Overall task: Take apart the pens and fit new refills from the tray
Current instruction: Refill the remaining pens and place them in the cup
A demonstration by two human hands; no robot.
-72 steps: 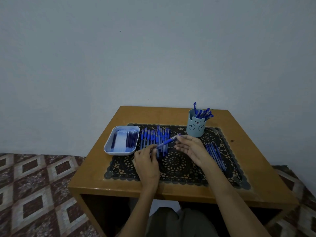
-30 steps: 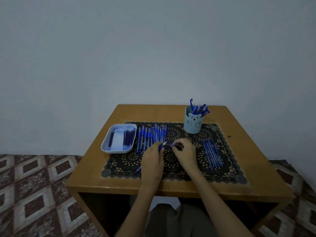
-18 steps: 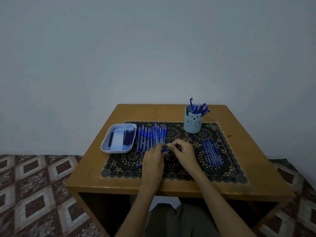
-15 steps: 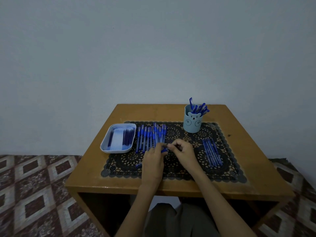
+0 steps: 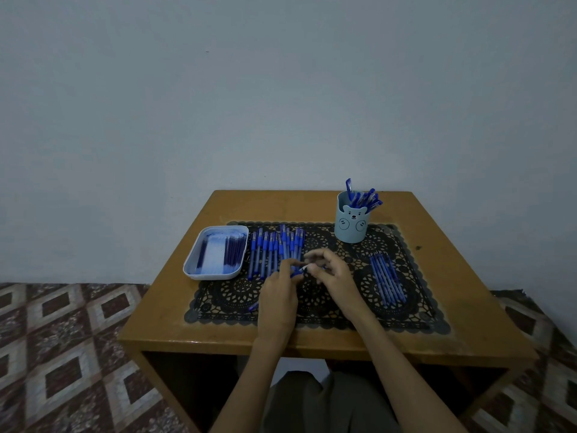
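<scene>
pen (image 5: pixel 296 272) barely visible between hands (image 5: pixel 278 296)

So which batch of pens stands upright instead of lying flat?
Those in the bear cup; the row by the tray and the right-hand group lie flat on the mat.

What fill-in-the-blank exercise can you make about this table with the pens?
1. The tray stands on the person's ____ side.
2. The bear cup holds blue ____.
3. The left hand and the right hand hold one pen above the black lace ____.
Missing words: left; pens; mat
</scene>
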